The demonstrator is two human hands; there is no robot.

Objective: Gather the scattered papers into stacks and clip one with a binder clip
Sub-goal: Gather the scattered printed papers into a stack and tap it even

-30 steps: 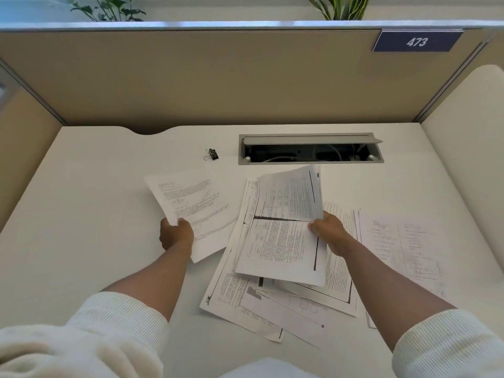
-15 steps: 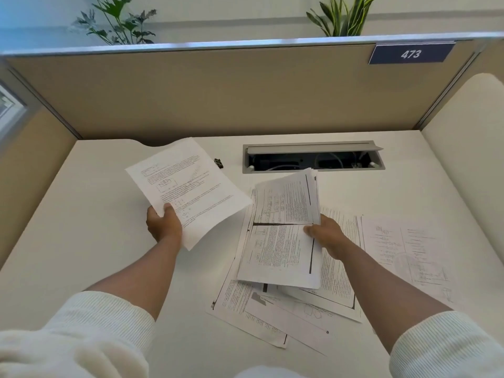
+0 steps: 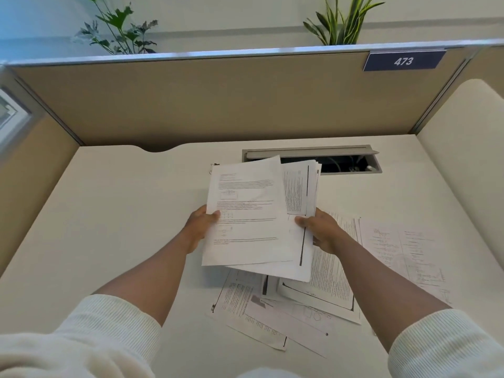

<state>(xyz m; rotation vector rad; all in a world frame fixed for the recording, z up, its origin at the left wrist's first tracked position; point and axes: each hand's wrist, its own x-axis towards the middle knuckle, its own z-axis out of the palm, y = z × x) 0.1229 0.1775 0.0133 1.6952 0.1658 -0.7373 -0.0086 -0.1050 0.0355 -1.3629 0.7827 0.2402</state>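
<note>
Left hand (image 3: 200, 227) pinches top sheet (image 3: 245, 211); right hand (image 3: 324, 231) grips skewed bundle (image 3: 302, 186) beneath. Loose papers (image 3: 305, 304) lie near, right-hand side closer; long axes near-far.

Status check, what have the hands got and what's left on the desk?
Left hand and right hand hold one paper stack above the desk. Loose papers still scattered. Binder clip mostly hidden behind stack.

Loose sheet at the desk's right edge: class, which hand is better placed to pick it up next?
Probably the right hand. The loose sheet lies just beyond it, while the left hand holds the far side of the held stack and would have to cross over.
</note>
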